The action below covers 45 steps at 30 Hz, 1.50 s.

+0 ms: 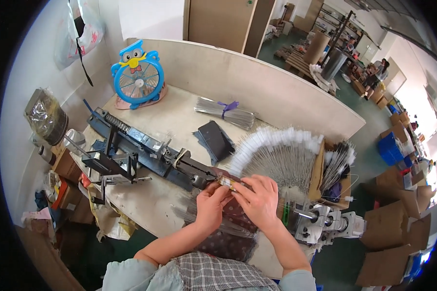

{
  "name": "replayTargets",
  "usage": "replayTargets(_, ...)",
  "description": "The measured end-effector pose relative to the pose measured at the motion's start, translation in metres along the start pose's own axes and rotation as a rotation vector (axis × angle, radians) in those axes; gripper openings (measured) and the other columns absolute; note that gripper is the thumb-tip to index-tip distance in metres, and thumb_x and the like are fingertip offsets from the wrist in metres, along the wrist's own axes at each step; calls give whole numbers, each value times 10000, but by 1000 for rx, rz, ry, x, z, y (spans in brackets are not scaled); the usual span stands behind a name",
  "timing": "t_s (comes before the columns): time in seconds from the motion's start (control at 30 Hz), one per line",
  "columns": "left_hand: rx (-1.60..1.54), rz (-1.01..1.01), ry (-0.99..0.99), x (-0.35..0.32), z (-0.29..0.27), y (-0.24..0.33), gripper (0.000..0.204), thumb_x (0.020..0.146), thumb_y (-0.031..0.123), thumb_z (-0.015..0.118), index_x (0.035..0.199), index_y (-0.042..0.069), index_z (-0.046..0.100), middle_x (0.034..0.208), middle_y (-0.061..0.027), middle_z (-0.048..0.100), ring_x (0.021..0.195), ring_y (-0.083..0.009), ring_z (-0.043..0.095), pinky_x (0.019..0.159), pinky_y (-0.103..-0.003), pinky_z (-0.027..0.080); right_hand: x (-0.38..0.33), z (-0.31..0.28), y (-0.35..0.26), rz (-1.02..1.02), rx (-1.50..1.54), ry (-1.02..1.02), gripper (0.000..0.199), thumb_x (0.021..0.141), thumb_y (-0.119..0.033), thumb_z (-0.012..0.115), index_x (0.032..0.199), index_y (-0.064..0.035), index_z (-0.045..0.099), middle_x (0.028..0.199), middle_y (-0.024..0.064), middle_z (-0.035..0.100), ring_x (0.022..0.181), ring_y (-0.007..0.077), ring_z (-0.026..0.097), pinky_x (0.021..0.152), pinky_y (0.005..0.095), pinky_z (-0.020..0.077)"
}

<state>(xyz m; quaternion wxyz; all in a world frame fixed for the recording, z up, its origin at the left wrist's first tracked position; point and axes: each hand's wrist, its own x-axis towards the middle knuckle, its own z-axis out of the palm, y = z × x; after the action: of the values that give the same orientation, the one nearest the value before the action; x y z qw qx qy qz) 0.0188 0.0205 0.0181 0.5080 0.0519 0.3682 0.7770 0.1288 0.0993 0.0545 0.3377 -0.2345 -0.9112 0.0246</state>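
Note:
My left hand (210,204) and my right hand (259,198) meet over the table's front edge, fingers pinched on a small yellowish strip-like piece (226,182) right at the end of a long dark metal machine (145,150). Thin wires run under my hands toward my lap. Just beyond my right hand lies a fan of thin metal wires with white fluffy tips (279,150), spread in an arc. What exactly the small piece is cannot be told.
A tied bundle of bare wires (226,112) and a black phone (216,140) lie on the tabletop behind. A blue owl-shaped fan (137,77) stands at the back left. A grey motor unit (323,220) sits at the right. Cardboard boxes (391,228) stand on the floor.

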Motion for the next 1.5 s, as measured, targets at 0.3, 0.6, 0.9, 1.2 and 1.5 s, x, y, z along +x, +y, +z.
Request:
replayTargets(0.3, -48, 14, -44, 6, -18, -10, 147, 874, 74, 540, 1009, 20, 567, 951, -48, 607, 840, -119, 601, 760, -264, 483, 8, 7, -8, -9, 117, -79, 325, 677, -178, 687, 999, -142, 661, 1029, 33, 588, 1019, 258, 523, 841, 395, 398)
replayTargets(0.6, -105, -31, -23, -3, -5, 0, 157, 895, 129, 514, 1006, 33, 571, 967, -26, 606, 886, -118, 593, 791, -292, 476, 13, 9, -9, 32, 186, -146, 344, 665, -139, 698, 1007, -127, 658, 1035, 46, 590, 1013, 266, 522, 829, 394, 413)
replayTargets(0.9, -50, -39, -13, 3, -8, -5, 186, 912, 156, 500, 1026, 19, 554, 1005, -54, 602, 917, -150, 594, 795, -309, 483, 12, 10, -8, 69, 185, -166, 330, 703, -143, 677, 1032, -137, 653, 1039, 28, 583, 1033, 240, 510, 839, 397, 407)
replayTargets(1.2, -61, -37, -6, 0, -4, 0, 178, 915, 177, 488, 1001, 35, 554, 973, -52, 600, 895, -155, 591, 797, -314, 479, 15, 12, -11, 62, 228, -166, 370, 663, -120, 702, 1028, -83, 653, 1022, 61, 597, 989, 272, 532, 853, 389, 421)
replayTargets(1.5, -162, -76, -12, -2, -4, 1, 208, 925, 267, 442, 904, 84, 539, 895, -21, 591, 866, -160, 580, 819, -334, 450, 14, 19, -23, 153, 86, 13, 358, 654, -162, 725, 997, -91, 656, 995, 33, 607, 967, 241, 545, 794, 372, 419)
